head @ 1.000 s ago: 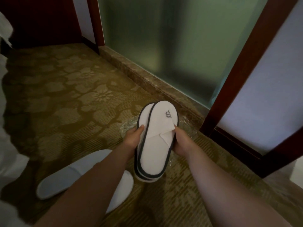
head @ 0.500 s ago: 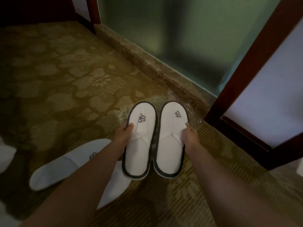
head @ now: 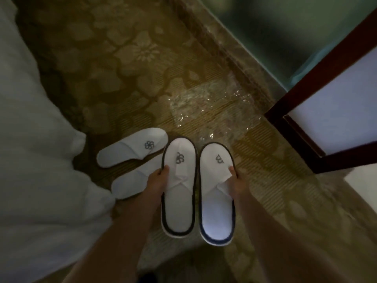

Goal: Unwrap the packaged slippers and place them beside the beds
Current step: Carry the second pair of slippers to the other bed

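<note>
— How many slippers do we count by the white bedding point(head: 40, 160)?
— Four: two dark-trimmed slippers point(head: 179, 186) point(head: 217, 193) side by side, and two plain white slippers point(head: 132, 147) point(head: 130, 180) between those and the bedding.
— Hands?
— Two, a left hand point(head: 158, 178) and a right hand point(head: 236, 180).
— Wrappers?
— We see one patch of clear plastic wrap point(head: 210, 111), farther from the bedding; whether it's one piece, we can't tell.
</note>
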Motion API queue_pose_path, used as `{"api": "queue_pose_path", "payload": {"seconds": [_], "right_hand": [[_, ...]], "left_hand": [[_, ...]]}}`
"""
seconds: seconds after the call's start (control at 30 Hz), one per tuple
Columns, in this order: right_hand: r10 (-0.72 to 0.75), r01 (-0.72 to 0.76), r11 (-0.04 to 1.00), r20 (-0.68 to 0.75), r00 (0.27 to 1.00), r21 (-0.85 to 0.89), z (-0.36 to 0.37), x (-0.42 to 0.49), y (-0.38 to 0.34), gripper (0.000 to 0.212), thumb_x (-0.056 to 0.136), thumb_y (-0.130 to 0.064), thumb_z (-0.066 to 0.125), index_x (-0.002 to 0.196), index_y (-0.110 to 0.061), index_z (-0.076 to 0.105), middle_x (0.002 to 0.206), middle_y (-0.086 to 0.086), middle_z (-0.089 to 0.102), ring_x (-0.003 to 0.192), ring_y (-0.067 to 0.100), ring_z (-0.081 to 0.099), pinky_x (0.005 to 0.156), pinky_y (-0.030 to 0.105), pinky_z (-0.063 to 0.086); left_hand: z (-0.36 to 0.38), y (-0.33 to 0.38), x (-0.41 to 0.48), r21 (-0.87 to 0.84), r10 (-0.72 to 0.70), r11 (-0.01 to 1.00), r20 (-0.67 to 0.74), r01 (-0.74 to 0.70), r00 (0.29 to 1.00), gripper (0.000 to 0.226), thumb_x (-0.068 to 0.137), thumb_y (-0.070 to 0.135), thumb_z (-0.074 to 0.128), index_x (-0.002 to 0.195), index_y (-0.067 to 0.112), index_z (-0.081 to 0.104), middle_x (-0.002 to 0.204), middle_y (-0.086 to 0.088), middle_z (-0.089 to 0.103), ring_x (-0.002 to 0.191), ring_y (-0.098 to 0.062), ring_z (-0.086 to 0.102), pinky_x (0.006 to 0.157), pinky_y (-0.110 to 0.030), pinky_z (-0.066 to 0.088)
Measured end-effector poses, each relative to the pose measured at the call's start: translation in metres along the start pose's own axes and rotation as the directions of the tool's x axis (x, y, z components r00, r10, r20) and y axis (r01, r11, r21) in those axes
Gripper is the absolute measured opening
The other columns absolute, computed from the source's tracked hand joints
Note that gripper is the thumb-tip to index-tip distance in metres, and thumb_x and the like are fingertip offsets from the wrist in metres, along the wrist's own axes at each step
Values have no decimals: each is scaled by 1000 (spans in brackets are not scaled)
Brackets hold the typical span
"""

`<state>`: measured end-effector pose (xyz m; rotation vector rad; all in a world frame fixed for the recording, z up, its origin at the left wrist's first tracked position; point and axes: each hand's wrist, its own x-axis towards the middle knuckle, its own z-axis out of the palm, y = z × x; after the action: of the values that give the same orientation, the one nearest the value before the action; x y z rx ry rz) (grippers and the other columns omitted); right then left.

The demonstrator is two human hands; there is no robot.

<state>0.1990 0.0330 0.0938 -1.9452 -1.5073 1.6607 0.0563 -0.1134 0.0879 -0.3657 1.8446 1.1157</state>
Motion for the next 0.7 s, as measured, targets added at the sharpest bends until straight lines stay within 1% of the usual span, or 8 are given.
{"api": "queue_pose_path", "payload": {"seconds": [0.17,0.27,0.33,0.37,0.47,0.53,0.6,0.7], "right_hand": [[-7,19,991,85,996,-132,-11,-87,-50,39,95,-30,48,121,-2,59,119,21,61,107,34,56,83,31,38],[-28,43,990,112,993,-133,-15,-142,-92,36,95,-29,48,117,-3,62,109,18,64,106,36,58,77,30,45],[-49,71,983,133,990,-170,-16,-182,-126,38,94,-32,48,117,-5,62,114,20,64,105,37,59,85,36,47],[-63,91,977,147,987,-193,-17,-199,-140,39,94,-34,48,118,-6,61,115,20,63,103,36,58,87,38,45],[-139,195,955,243,960,-223,-16,-248,-188,41,96,-34,43,123,-6,57,112,14,60,95,25,52,79,30,37],[-186,267,932,311,932,-244,-14,-280,-217,42,97,-35,41,126,-8,55,110,11,58,97,24,51,76,26,38],[-218,328,904,362,906,-275,-11,-308,-239,45,97,-39,39,128,-11,53,115,12,59,100,25,52,74,27,38],[-243,395,868,436,866,-302,-7,-351,-263,47,97,-43,36,133,-16,48,127,12,56,115,30,52,88,37,43]], "left_hand": [[-59,32,-86,6,-8,1000,-104,8,995,54,96,39,41,138,6,45,142,-18,47,126,-35,47,109,-43,37],[-90,54,-150,42,28,999,-144,-23,989,47,97,35,40,132,5,52,135,-19,54,120,-35,52,104,-42,42],[-115,68,-195,72,38,997,-167,-26,985,44,96,32,42,126,3,56,129,-21,57,114,-34,55,97,-35,44],[-124,73,-213,91,49,995,-176,-33,983,41,96,30,43,121,2,59,124,-22,60,108,-33,57,89,-30,44],[-160,95,-269,139,92,988,-212,-64,973,35,96,28,44,104,1,65,103,-21,63,90,-25,56,73,-26,36],[-184,111,-302,129,119,988,-261,-87,958,35,95,28,44,99,1,67,90,-15,59,83,-21,52,69,-26,35],[-203,123,-328,125,147,986,-312,-113,939,36,95,29,45,100,2,68,86,-13,57,80,-20,52,67,-25,33],[-233,131,-366,28,186,982,-361,-189,914,28,95,27,46,94,8,67,85,-12,57,80,-20,51,67,-26,35]]}}
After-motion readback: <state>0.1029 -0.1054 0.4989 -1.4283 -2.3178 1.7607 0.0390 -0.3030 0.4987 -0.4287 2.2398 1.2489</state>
